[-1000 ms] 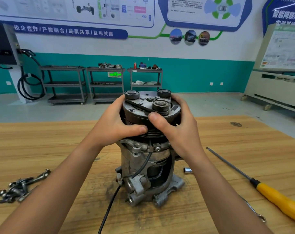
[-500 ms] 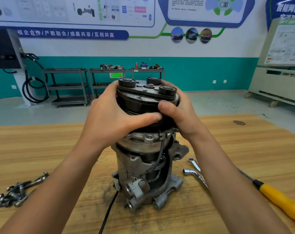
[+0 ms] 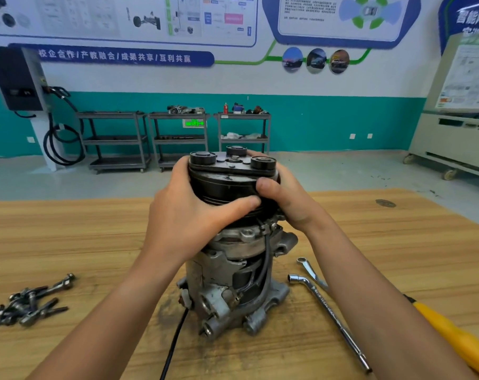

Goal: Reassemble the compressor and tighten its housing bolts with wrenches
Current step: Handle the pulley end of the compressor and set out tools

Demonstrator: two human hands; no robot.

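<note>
The compressor [image 3: 227,281] stands upright on the wooden table [image 3: 68,237], a grey metal body with a black pulley and clutch plate [image 3: 230,176] on top. My left hand [image 3: 186,215] grips the pulley from the left, thumb across its front. My right hand [image 3: 287,198] grips it from the right, its thumb meeting the left thumb. A black cable [image 3: 175,344] runs from the body toward me. Two wrenches lie right of the base: a ring wrench [image 3: 309,270] and a long L-shaped socket wrench [image 3: 331,316].
A pile of bolts [image 3: 30,303] lies at the table's left. A yellow-handled screwdriver [image 3: 458,341] lies at the right, partly behind my right forearm. Metal shelf carts [image 3: 178,138] stand on the floor beyond the table.
Both hands stay on the pulley. The upper housing section has turned on the body, its mounting ear now sticking out right. My view has shifted, and both wrenches now show beside the base.
</note>
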